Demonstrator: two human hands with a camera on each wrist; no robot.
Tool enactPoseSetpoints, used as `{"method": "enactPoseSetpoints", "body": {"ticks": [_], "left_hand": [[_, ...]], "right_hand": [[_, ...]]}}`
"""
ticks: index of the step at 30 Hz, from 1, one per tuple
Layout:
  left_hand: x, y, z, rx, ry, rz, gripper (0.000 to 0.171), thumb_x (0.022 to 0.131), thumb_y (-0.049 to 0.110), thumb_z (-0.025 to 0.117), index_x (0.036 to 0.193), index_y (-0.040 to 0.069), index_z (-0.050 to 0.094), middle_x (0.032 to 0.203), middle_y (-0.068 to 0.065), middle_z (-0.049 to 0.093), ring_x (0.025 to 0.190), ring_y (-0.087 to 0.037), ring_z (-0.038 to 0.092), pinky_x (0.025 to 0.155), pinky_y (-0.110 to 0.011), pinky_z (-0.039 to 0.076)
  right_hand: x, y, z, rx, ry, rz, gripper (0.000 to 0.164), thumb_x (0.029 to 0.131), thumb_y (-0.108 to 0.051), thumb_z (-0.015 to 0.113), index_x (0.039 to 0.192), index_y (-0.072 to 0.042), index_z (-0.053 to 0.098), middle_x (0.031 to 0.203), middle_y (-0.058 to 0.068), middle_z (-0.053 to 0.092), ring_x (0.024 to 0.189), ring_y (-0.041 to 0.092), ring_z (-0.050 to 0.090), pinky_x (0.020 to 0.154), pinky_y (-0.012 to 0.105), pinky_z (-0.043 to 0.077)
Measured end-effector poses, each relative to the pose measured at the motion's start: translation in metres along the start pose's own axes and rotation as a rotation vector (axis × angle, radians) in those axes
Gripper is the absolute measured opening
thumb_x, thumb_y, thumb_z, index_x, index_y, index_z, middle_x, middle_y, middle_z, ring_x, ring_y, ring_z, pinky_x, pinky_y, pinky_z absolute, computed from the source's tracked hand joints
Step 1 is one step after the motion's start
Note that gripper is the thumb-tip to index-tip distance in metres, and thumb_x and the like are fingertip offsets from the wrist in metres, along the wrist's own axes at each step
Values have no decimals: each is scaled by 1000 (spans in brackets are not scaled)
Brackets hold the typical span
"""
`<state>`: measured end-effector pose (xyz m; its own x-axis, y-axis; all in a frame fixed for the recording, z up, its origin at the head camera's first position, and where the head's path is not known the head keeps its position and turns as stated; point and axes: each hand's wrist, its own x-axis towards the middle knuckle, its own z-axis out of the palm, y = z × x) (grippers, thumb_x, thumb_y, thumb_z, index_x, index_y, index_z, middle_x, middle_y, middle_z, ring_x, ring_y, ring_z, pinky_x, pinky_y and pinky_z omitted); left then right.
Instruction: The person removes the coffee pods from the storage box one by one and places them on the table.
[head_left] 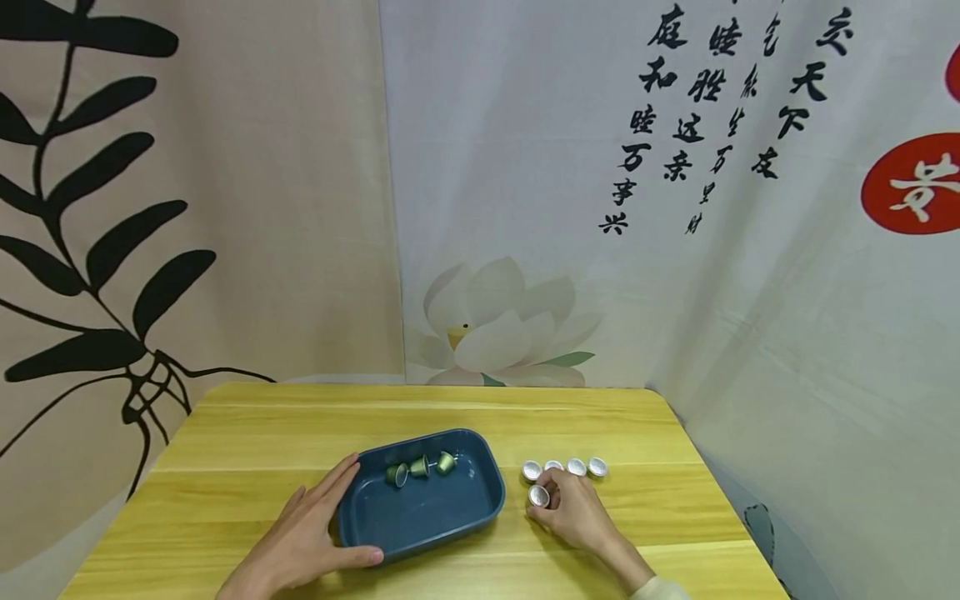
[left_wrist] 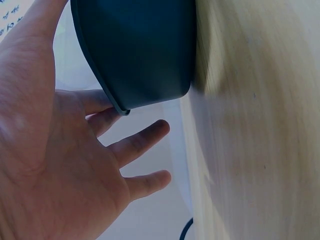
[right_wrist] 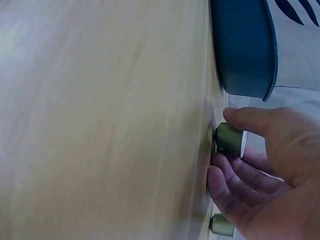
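My left hand (head_left: 303, 529) rests at the left end of a dark blue rectangular tray (head_left: 420, 540). Its thumb lies along the near corner and its spread, nearly straight fingers touch the far-left rim; the left wrist view shows two fingers off the tray. Inside, three green coffee capsules (head_left: 420, 467) lie on their sides near the back wall. To the right of the tray, my right hand (head_left: 576, 510) pinches a green coffee capsule (right_wrist: 230, 138) between thumb and fingers, silver lid up (head_left: 538, 497), low over the table.
Behind my right hand, several more capsules (head_left: 597, 467) stand lid up in a row, one partly covered by the fingers. Everything sits on a yellow wood-grain table (head_left: 285, 425). A printed curtain (head_left: 525, 167) hangs along its back edge.
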<state>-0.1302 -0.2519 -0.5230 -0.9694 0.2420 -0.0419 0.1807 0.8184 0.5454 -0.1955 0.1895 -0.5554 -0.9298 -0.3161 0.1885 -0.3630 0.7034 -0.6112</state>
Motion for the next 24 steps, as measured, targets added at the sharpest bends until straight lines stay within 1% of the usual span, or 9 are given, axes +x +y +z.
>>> {"method": "enactPoseSetpoints", "body": {"ticks": [9, 13, 21, 24], "left_hand": [[-1, 0, 0, -3, 11, 11, 142, 76, 84, 89, 180, 10, 28, 189, -18, 26, 159, -54, 50, 123, -95, 24], [-1, 0, 1, -6, 10, 9, 141, 76, 84, 89, 180, 10, 28, 189, -18, 26, 159, -54, 51, 123, -95, 24], [0, -1, 1, -8, 10, 11, 141, 77, 83, 90, 180, 10, 29, 189, -18, 26, 159, -54, 51, 122, -96, 24], [0, -1, 1, -8, 10, 13, 141, 77, 83, 90, 180, 10, 29, 189, -18, 26, 159, -54, 51, 122, -96, 24]], "right_hand": [[-1, 0, 0, -28, 22, -6, 31, 85, -13, 100, 104, -11, 76, 82, -3, 72, 71, -4, 56, 65, 16, 49], [-1, 0, 1, -23, 20, -11, 32, 85, -13, 100, 105, -10, 76, 81, -3, 71, 70, -4, 56, 64, 16, 48], [-1, 2, 2, -24, 28, -15, 33, 84, -14, 101, 104, -11, 75, 78, -5, 69, 68, -7, 54, 62, 16, 48], [-1, 2, 2, -19, 31, -15, 33, 84, -14, 101, 104, -11, 75, 79, -5, 70, 69, -7, 55, 62, 16, 49]]}}
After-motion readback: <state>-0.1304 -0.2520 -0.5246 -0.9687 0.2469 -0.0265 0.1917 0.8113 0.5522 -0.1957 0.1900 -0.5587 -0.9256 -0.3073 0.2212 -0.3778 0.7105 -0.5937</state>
